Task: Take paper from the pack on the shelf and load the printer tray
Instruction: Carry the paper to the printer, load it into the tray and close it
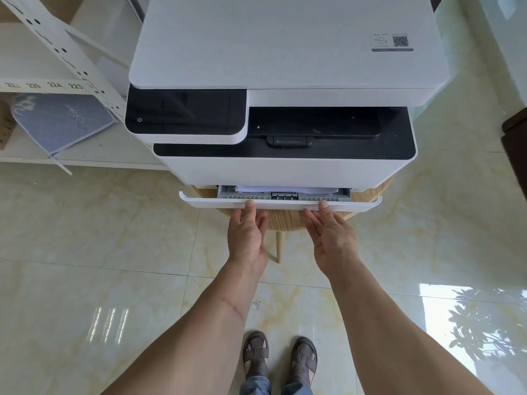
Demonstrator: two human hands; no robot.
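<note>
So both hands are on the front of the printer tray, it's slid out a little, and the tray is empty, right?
Not quite. The head view shows white paper already lying in the tray. The rest holds: the left hand and right hand are on its front, and it is slid out a little.

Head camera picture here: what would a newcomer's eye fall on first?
First the big white printer filling the top middle, standing on a small round wooden table. Just below it, the left hand and right hand meet the front edge of the paper tray, which stands slightly open with white paper inside. At the bottom, sandalled feet stand on the glossy tiled floor.
</note>
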